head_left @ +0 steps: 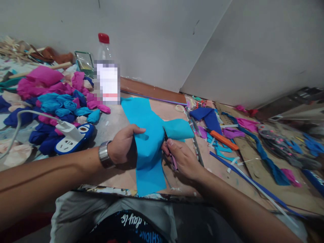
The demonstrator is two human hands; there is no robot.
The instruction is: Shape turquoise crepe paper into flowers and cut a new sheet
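A bright blue sheet (pixel 149 145) of thin, soft-looking material lies across the middle of the table, its lower end reaching the front edge. My left hand (pixel 124 143), with a metal watch on the wrist, grips the sheet's left side, thumb on top and fingers hidden beneath. In my right hand (pixel 178 153) are scissors (pixel 172 160) with pinkish handles. Their blades meet the sheet's right side, where a flap (pixel 178 129) spreads out to the right beyond the cut.
A bottle with a red cap (pixel 103 38) stands behind the sheet. To the left are a blue-and-white power strip (pixel 73 140) and heaped fabric flowers (pixel 60 104). An orange cutter (pixel 224 140), blue strips and scraps lie to the right. A wall rises behind.
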